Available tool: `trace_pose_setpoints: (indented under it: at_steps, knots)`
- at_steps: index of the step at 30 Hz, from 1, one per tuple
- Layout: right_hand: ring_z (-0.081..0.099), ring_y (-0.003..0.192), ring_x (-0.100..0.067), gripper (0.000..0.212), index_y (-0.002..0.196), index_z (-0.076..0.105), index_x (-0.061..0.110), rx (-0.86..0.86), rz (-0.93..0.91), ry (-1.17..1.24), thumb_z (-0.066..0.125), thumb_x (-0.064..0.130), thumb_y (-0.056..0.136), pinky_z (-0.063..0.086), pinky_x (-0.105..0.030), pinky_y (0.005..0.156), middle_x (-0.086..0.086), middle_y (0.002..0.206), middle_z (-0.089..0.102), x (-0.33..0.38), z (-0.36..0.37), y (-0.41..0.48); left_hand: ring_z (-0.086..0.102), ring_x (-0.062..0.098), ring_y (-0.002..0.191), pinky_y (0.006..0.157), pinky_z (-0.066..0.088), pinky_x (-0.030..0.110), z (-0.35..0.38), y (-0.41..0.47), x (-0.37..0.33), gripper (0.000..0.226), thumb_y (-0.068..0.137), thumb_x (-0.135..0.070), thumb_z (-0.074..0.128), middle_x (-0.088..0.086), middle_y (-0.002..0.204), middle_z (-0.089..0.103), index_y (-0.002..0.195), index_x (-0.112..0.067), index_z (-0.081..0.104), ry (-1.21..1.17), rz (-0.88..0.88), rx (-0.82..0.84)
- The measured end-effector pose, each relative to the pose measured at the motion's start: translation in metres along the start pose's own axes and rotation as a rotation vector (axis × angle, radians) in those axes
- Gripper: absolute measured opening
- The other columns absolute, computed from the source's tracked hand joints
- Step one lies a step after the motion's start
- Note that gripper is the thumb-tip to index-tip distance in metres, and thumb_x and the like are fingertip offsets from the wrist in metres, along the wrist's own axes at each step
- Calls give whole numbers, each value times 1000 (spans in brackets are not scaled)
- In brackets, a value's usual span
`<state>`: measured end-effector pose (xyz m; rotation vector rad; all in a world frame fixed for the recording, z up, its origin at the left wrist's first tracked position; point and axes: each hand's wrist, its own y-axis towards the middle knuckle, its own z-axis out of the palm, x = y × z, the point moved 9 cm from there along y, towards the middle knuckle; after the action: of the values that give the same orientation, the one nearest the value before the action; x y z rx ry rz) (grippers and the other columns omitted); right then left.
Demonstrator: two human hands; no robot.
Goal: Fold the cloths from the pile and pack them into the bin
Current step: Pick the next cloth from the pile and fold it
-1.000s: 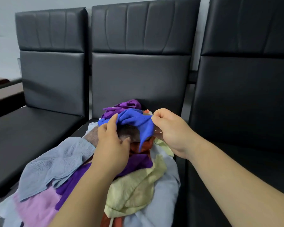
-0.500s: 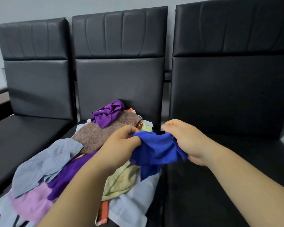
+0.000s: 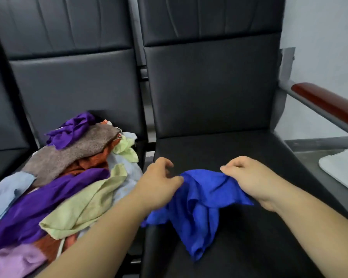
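Cloth (image 3: 199, 199), blue, crumpled, lower centre above the chair seat (image 3: 229, 149), gripped at either side by left hand (image 3: 159, 183) and right hand (image 3: 247, 177); pile (image 3: 68, 177) at lower left, cut off by frame edge.

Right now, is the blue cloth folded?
Not folded: the blue cloth hangs crumpled, held by the left hand and right hand.
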<state>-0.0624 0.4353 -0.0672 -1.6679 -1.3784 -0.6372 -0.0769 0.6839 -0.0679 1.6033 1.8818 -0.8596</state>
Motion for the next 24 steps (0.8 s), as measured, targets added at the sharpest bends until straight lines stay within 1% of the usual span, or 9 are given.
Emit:
trace_pose_setpoints:
  at_steps: [3, 7, 9, 11, 13, 17, 19, 21, 24]
  knots:
    - [61, 113, -20, 48, 134, 52, 29, -115, -96, -510, 70, 45, 92, 51, -38, 97, 2, 132, 55, -2, -21, 4, 57, 8, 88, 88, 48, 29, 21, -6, -17, 32, 88, -39, 70, -10, 112, 49, 114, -32, 53, 320, 260, -35]
    - [59, 96, -4, 28, 110, 61, 36, 141, -304, -549, 75, 38, 86, 49, -26, 87, 14, 113, 63, 3, 8, 0, 55, 2, 78, 75, 45, 24, 51, -13, -27, 21, 85, -45, 73, -14, 91, 57, 90, -38, 54, 333, 348, 98]
    - [57, 98, -9, 31, 113, 59, 35, 283, -294, -699, 73, 37, 86, 50, -29, 87, 13, 117, 58, -15, 31, 2, 54, 4, 80, 76, 48, 27, 55, -13, -31, 23, 83, -50, 72, -13, 91, 54, 88, -37, 53, 355, 354, 72]
    - [53, 100, -15, 28, 118, 59, 32, 271, -288, -831, 65, 31, 90, 50, -33, 85, 10, 120, 51, -25, 37, 8, 55, 4, 82, 79, 50, 30, 58, -14, -35, 27, 82, -56, 70, -13, 92, 53, 88, -36, 54, 353, 347, 37]
    - [58, 97, -18, 14, 103, 64, 29, 215, -286, -877, 59, 22, 93, 52, -35, 81, 8, 112, 54, -27, 35, 16, 55, 8, 90, 85, 48, 32, 66, -14, -33, 32, 80, -63, 66, -14, 98, 52, 95, -36, 56, 459, 301, 46]
    - [63, 89, -18, 13, 85, 64, 26, 209, -239, -726, 56, 25, 95, 55, -36, 78, 7, 95, 65, -19, 22, 26, 48, 22, 110, 91, 38, 38, 74, -9, -15, 20, 88, -51, 56, -9, 109, 48, 101, -35, 56, 701, 195, 64]
    - [61, 86, -14, 14, 88, 63, 27, 142, -228, -518, 54, 25, 98, 49, -32, 70, 9, 93, 65, -8, 5, 25, 54, 20, 102, 89, 45, 38, 63, -2, -11, 9, 90, -41, 56, -10, 99, 51, 84, -35, 57, 536, 186, 41]
    - [59, 80, -14, 15, 90, 63, 25, 55, -226, -301, 51, 24, 100, 42, -31, 63, 6, 89, 65, 2, -11, 22, 61, 14, 76, 74, 51, 31, 47, 7, -12, 18, 93, -30, 59, -10, 80, 58, 75, -31, 59, 237, 178, 31]
    - [56, 70, -16, 15, 87, 67, 25, 94, -242, -132, 61, 33, 98, 43, -33, 64, 2, 77, 66, 10, -15, 13, 48, 9, 52, 52, 43, 26, 21, 10, -15, 21, 99, -21, 55, -9, 58, 52, 78, -20, 59, -115, 116, -16]
